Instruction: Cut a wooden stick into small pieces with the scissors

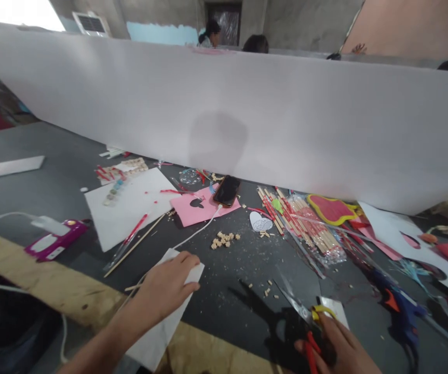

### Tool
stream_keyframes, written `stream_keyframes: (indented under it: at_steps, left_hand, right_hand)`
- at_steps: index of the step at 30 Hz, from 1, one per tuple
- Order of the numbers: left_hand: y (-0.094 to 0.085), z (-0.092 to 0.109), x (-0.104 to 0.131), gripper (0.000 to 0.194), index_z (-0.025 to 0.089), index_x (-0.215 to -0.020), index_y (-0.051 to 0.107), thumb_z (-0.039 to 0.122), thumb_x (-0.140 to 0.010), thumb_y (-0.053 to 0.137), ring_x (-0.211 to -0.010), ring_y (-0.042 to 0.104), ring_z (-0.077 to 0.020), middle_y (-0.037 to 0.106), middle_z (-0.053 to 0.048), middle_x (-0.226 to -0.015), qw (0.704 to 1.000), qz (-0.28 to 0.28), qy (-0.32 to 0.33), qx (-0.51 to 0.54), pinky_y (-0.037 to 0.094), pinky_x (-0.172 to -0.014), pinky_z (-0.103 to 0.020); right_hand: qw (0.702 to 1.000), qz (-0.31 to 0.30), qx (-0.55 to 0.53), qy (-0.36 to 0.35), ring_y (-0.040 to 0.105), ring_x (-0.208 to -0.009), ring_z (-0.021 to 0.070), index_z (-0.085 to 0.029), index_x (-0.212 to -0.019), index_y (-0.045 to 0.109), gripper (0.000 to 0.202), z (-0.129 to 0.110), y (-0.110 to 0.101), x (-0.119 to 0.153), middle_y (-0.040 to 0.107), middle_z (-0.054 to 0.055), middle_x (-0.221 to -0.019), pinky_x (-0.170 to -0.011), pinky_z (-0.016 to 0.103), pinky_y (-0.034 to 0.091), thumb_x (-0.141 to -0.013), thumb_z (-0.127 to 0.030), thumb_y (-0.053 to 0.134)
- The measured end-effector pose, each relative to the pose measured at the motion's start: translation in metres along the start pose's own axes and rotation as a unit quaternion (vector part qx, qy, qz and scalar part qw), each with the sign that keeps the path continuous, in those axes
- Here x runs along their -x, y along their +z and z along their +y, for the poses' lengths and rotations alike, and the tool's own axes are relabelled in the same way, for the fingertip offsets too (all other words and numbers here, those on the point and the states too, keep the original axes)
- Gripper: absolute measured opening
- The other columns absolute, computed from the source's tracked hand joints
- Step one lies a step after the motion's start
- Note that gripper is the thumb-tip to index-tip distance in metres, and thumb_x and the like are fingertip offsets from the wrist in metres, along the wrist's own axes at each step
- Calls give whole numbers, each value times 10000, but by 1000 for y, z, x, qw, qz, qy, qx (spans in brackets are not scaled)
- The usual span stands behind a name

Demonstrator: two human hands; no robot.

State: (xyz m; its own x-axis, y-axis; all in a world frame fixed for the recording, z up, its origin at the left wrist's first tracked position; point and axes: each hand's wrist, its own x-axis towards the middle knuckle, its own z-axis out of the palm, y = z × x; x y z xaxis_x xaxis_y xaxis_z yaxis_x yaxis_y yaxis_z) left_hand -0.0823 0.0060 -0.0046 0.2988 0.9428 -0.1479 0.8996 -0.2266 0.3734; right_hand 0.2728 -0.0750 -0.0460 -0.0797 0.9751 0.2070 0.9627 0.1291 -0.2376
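My left hand (169, 283) lies over a folded white sheet (157, 337) at the table's near edge, its fingers curled onto the sheet's upper end. At the lower right my right hand (336, 345) grips scissors (305, 311) with one yellow and one red handle; their blades are apart and point up and left. Small cut stick pieces (267, 292) lie left of the blades. Farther up, a pile of short beige pieces (224, 240) sits below a phone (227, 190) on pink paper (187, 210).
A blue glue gun (398, 311) lies at the right. Bundled red and beige sticks (305, 223) and a white heart cutout (260, 222) are beyond. A purple power strip (57, 241) and white paper (130, 208) are at the left. A white partition (305, 124) runs behind; heads show above it.
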Motion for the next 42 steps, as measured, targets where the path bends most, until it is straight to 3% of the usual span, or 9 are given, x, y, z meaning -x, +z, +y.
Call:
stream_keyframes:
  at_steps: [6, 12, 16, 20, 22, 26, 30, 35, 42]
  left_hand:
    - [23, -11, 4, 352, 207, -1117, 492, 186, -771, 436, -946, 562, -220, 505, -91, -1164, 1000, 8, 15, 15, 424, -795, -327]
    - [19, -15, -9, 418, 164, -1127, 510, 115, -727, 402, -1009, 540, -252, 512, -110, -1158, 999, 27, 30, 31, 416, -869, -374]
    - [8, 9, -15, 350, 185, -1149, 506, 264, -816, 432, -1053, 506, -257, 521, -107, -1165, 989, 48, 54, 129, 384, -918, -399]
    - [4, 47, -19, 360, 206, -1199, 506, 302, -884, 362, -1064, 484, -209, 493, -89, -1215, 941, -8, 98, 325, 380, -912, -314]
    - [5, 63, -23, 347, 196, -1151, 553, 324, -886, 369, -805, 540, -159, 541, -84, -1086, 905, -51, 84, 415, 443, -698, -258]
    - [13, 81, -30, 311, 146, -974, 628, 371, -853, 451, -507, 389, -78, 471, 8, -672, 833, -93, 37, 544, 331, -483, -199]
    - [20, 88, -33, 247, 139, -831, 619, 371, -803, 538, -482, 339, -67, 401, 46, -578, 809, -97, 15, 579, 274, -458, -185]
    - [24, 90, -35, 249, 144, -815, 597, 382, -808, 525, -479, 290, -65, 368, 61, -553, 814, -84, 15, 575, 233, -446, -182]
    - [23, 92, -35, 165, 131, -824, 621, 260, -807, 520, -697, 522, -145, 608, -33, -750, 859, -46, 70, 506, 391, -640, -231]
  right_hand:
    - [999, 8, 34, -40, 623, -919, 246, -189, -1052, 555, 411, -8, 5, -4, 662, 102, -999, -755, 344, 510, -716, -423, 587]
    - [998, -21, 30, 45, 659, -807, 252, -209, -991, 533, 392, -17, 3, -1, 691, 85, -900, -664, 336, 520, -689, -448, 607]
    - [992, -24, -26, 120, 665, -813, 231, -207, -1193, 389, 556, -24, 2, 4, 688, 66, -933, -654, 302, 524, -722, -415, 600]
    - [993, 0, -81, 84, 607, -977, 213, -219, -1336, 218, 616, -36, -2, 0, 582, 103, -1153, -745, 299, 508, -816, -387, 503]
    - [993, 17, -113, 30, 525, -1094, 216, -228, -1321, 245, 522, -44, -5, -4, 509, 112, -1224, -830, 321, 472, -855, -351, 447]
    - [983, 14, -181, 9, 546, -977, 203, -244, -1217, 341, 429, -61, -7, -11, 508, 83, -1095, -775, 304, 476, -830, -343, 499]
    - [978, 2, -207, -13, 523, -894, 224, -229, -1167, 344, 599, -70, -7, -15, 497, 62, -992, -748, 340, 464, -704, -460, 644]
    - [985, -32, -168, -18, 475, -949, 261, -207, -1162, 357, 705, -71, -4, -19, 475, 83, -1039, -790, 404, 436, -624, -506, 700]
    - [983, -66, -169, 0, 468, -991, 254, -215, -1201, 334, 675, -82, -5, -21, 465, 86, -1084, -832, 399, 432, -671, -450, 679]
